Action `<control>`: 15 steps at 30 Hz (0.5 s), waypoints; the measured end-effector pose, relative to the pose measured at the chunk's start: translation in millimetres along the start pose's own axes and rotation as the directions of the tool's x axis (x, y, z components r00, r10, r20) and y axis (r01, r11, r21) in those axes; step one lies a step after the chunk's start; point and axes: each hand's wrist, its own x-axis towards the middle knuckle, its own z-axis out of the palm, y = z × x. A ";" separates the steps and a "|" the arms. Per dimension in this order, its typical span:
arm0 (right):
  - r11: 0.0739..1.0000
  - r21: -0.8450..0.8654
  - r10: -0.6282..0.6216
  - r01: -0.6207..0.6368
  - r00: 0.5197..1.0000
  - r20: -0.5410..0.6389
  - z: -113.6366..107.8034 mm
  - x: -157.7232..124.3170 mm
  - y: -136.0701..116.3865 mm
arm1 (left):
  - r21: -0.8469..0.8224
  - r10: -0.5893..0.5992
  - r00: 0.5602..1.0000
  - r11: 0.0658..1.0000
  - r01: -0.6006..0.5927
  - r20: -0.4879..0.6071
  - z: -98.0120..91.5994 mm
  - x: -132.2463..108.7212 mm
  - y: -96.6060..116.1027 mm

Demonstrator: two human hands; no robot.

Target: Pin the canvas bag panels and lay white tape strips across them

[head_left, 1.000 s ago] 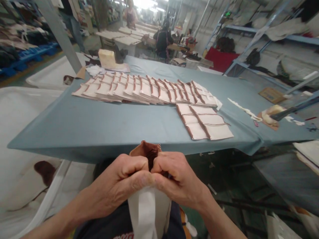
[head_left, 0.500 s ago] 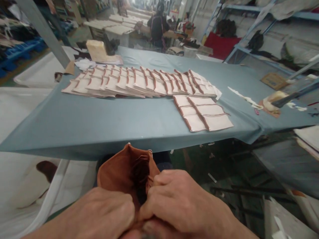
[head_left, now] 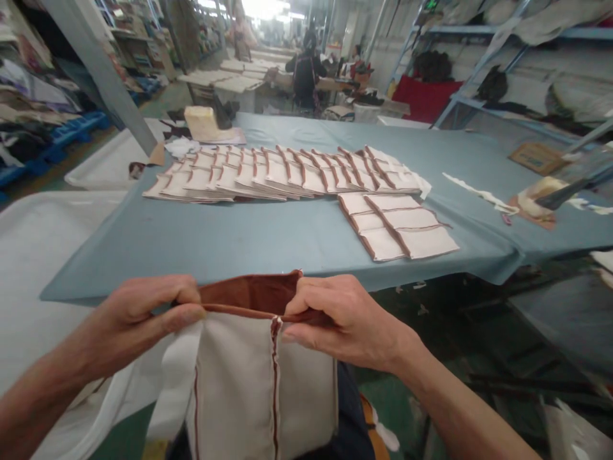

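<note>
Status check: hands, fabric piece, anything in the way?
Left hand and right hand gripping the rim of the cream fabric piece. Top open, brown lining showing. White strip hanging below left hand; nothing seen blocking the opening.

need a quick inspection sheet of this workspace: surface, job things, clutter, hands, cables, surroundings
Surface: table with blue-grey covering, bearing a long row of overlapping cream panels with brown edging and a smaller group of similar panels nearer, toward the right
Job's things: cream fabric bag with brown lining, mouth facing up
Clutter: yellowish block, far left; narrow pale strip, right
Hands: left hand and right hand grip the bag's rim
Cables: nothing seen
Surroundings: white plastic bin, left; blue metal shelving, right
</note>
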 end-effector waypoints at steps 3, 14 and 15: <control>0.991 0.120 0.047 -0.051 0.998 0.033 -1.1 9.9 -8.5 | -0.178 0.048 0.995 0.984 -0.031 0.092 1.7 15.9 -7.9; 0.967 0.215 0.112 -0.136 0.987 0.118 0.8 13.0 -8.2 | -0.451 0.227 0.941 0.887 -0.093 0.253 18.0 49.3 46.7; 0.971 0.200 0.106 -0.130 0.987 0.123 1.5 12.4 -7.8 | -0.445 0.209 0.942 0.892 -0.074 0.262 18.8 48.6 45.5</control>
